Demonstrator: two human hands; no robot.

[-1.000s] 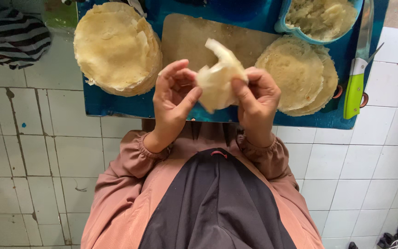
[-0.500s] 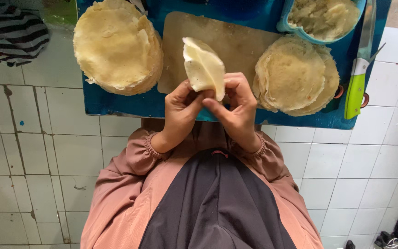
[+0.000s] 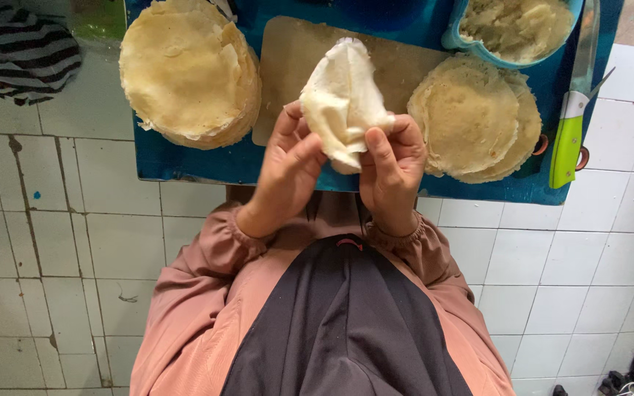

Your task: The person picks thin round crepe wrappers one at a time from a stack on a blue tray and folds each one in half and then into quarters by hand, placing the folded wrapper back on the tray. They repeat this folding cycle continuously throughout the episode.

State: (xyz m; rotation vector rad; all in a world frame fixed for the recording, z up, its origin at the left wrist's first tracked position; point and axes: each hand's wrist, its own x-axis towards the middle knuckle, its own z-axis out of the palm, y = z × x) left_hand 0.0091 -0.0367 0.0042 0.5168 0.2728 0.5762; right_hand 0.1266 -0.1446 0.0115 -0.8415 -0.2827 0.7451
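Both hands have drawn close together since a second ago, and the wrapper [image 3: 343, 99] they were spreading wide is now folded into a tall cone-like pocket that stands upright above the fingers. Left hand [image 3: 288, 172] grips the pocket's lower left edge, its thumb pressed against the front of the dough and its fingers curled behind. Right hand [image 3: 392, 169] pinches the lower right edge, thumb in front and fingers [image 3: 405, 132] wrapped over the fold. Neither hand is spread; both are closed on the same piece, and the two thumbs nearly meet at the pocket's bottom tip.

Behind the fingers, past the pocket, lies a tan board [image 3: 299, 66] on a blue worktop [image 3: 185, 165]. Left of the left fingers, well apart, sits a thick stack [image 3: 185, 70] of round pale wrappers. Just right of the right fingers lies a smaller stack [image 3: 471, 117] of the same rounds, its near edge close to the knuckles. Beyond that, up and to the right of the fingers, a blue bowl [image 3: 456, 33] holds a pale mash. Far right of the fingers a knife [image 3: 570, 132] with a green handle lies along the worktop edge. Below the wrists, pink sleeves [image 3: 214, 257] and a dark apron [image 3: 346, 323] fill the view over a white tiled floor [image 3: 53, 242]. A striped cloth [image 3: 20, 51] lies far left.
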